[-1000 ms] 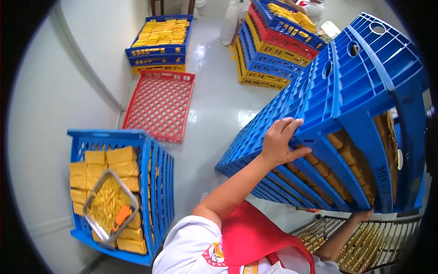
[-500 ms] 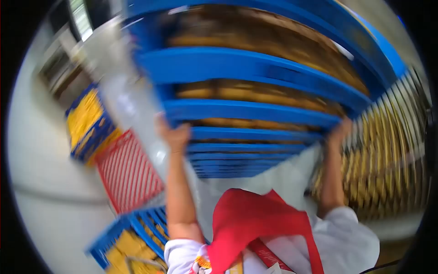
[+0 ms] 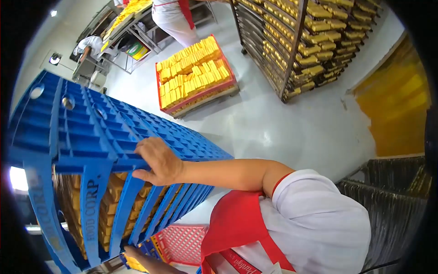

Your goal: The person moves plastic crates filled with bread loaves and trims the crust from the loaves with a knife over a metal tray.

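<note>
My right hand rests on the near edge of a tall stack of blue crates, its fingers over the rim and thumb on the side slats. Lower down, my left hand is against the slatted side of the same stack, partly hidden by the crates. Through the slats, rows of brown wrapped packs show. Lettering reading FOOD CORP runs along one slat.
Yellow packs fill a red crate on the floor ahead. A tall rack holds yellow pieces at upper right. People work near a table. Behind the stack lies a red crate; dark racks stand at right.
The view has swung right. The blue stack now sits at the left of view, both hands still on it, and the far table, people and filled red crate have come into sight.
</note>
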`<action>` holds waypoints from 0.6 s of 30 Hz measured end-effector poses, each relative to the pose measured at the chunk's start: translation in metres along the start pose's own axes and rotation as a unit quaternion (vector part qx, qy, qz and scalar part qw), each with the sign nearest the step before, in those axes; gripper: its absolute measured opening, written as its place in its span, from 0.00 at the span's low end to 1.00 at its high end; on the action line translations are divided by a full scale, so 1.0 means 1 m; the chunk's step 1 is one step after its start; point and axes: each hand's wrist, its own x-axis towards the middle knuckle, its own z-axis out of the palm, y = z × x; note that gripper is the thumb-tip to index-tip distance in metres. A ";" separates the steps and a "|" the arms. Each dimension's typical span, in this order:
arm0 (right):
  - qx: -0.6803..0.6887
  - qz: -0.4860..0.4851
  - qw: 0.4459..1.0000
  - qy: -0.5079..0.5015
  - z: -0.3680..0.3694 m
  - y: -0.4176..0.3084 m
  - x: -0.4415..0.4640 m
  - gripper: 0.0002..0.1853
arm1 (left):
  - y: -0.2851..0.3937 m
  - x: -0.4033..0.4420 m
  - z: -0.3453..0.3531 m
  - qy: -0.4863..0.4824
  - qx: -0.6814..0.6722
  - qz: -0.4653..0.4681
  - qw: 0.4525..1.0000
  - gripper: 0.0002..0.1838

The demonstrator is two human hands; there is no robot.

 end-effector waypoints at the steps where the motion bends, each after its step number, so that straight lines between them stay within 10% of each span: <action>1: 0.013 0.004 1.000 -0.007 0.000 0.005 -0.001 0.26 | 0.006 -0.005 -0.009 -0.015 0.007 -0.016 1.000 0.12; 8: -0.052 -0.017 0.998 0.008 0.001 0.077 0.025 0.28 | 0.033 -0.059 -0.015 -0.076 -0.017 -0.118 0.990 0.17; 10: -0.026 0.127 0.991 0.016 0.007 0.115 0.039 0.33 | 0.054 -0.083 -0.039 -0.114 0.047 -0.058 0.991 0.21; 13: 0.031 0.325 0.944 -0.047 0.006 0.157 0.047 0.41 | 0.145 -0.117 -0.100 0.038 -0.482 -0.333 0.809 0.24; 18: 0.072 0.345 0.932 -0.085 -0.025 0.175 0.049 0.42 | 0.184 -0.137 -0.125 0.090 -0.622 -0.346 0.697 0.23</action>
